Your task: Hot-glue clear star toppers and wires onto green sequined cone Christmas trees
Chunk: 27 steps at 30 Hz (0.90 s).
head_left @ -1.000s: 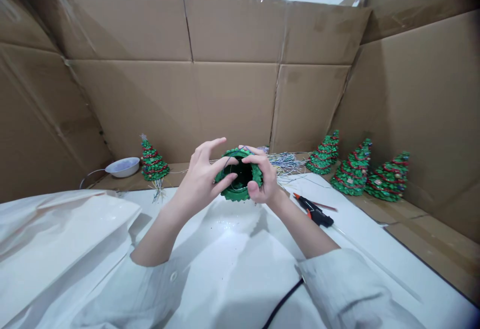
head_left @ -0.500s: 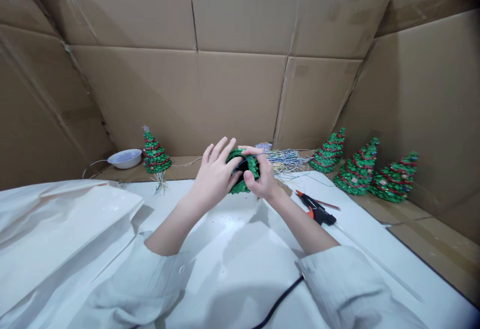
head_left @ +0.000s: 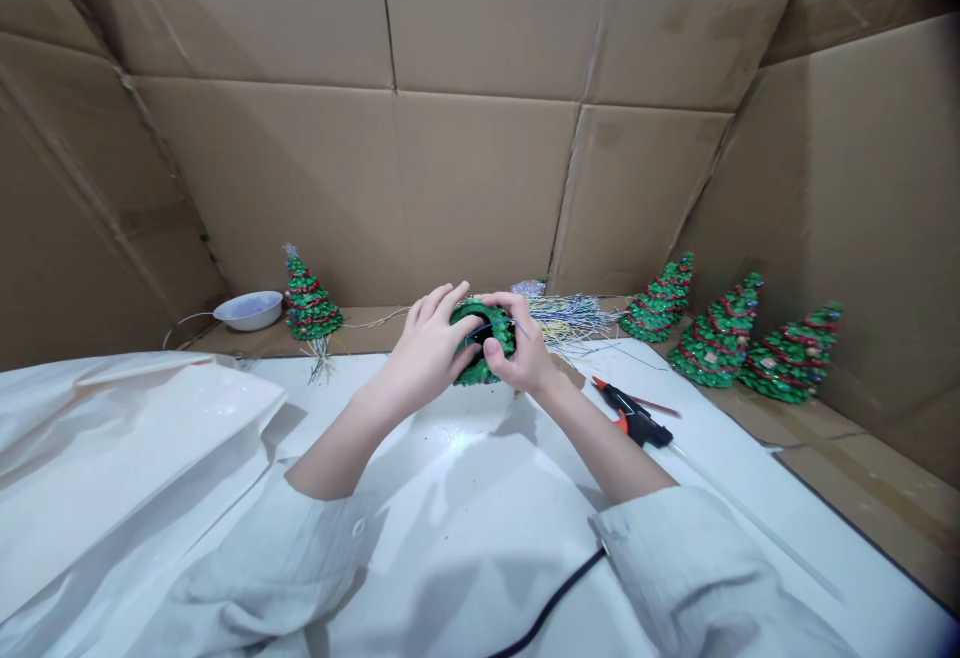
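Note:
Near the table's far edge, a hollow green miniature Christmas tree (head_left: 470, 372) is tipped so its dark open base faces me. My right hand (head_left: 523, 348) is closed around its right side, thumb at the rim of the opening. The thumb and forefinger of my left hand (head_left: 424, 350) reach into the opening, the other fingers stretched out over the tree's left side. A thin blue wire (head_left: 519, 327) crosses the fingers of my right hand near the opening. What lies between my left fingertips is hidden.
Three decorated trees (head_left: 716, 338) stand at right, another (head_left: 310, 303) at left beside a white bowl (head_left: 249, 311). A wire bundle (head_left: 574, 318) lies behind my right hand. A glue gun (head_left: 634, 413) rests right of my forearm; a white sheet (head_left: 135, 448) covers the left. Cardboard walls (head_left: 480, 188) surround the table.
My left fingers have shifted slightly at the opening, and the blue wire now lies lower across my right fingers. The view has tipped down a little. The tree stays in my right hand.

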Each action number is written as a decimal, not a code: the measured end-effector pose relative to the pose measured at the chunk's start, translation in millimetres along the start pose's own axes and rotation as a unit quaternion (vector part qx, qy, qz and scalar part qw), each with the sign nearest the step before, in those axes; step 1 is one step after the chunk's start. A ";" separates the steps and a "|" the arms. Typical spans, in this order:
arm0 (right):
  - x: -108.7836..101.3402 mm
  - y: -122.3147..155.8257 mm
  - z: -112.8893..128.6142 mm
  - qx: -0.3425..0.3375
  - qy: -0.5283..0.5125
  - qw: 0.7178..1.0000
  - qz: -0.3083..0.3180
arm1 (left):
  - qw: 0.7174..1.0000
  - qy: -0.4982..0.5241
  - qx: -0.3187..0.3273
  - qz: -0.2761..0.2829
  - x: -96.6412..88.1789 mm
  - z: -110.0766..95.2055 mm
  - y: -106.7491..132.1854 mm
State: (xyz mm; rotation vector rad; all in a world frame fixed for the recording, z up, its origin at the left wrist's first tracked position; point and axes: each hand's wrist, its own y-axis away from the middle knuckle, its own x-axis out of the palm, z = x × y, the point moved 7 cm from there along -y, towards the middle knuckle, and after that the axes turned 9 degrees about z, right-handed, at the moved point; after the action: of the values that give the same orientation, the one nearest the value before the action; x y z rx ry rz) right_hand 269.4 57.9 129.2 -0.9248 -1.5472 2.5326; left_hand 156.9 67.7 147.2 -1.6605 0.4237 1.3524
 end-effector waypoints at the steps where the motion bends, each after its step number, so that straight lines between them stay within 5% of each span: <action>1: -0.4 0.2 -2.4 0.013 -0.011 1.000 -0.001 | 1.000 -0.010 -0.006 0.003 -5.8 -0.6 1.9; 8: 4.9 -1.9 -5.6 0.042 -0.039 0.997 0.058 | 0.991 -0.010 0.002 0.135 -2.7 5.1 11.8; 15: 16.0 -3.2 4.4 -0.023 0.035 0.990 0.135 | 0.986 -0.100 -0.008 0.135 20.0 11.3 7.5; 27: 9.2 -6.3 -3.8 0.037 0.047 0.989 0.137 | 0.984 -0.122 0.005 0.133 39.2 2.4 3.7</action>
State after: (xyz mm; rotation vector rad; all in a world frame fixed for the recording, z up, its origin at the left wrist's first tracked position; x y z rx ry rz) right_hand 262.0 67.1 128.8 -1.3067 -1.3739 2.6562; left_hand 165.9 78.4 110.4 -1.4430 0.5188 1.7248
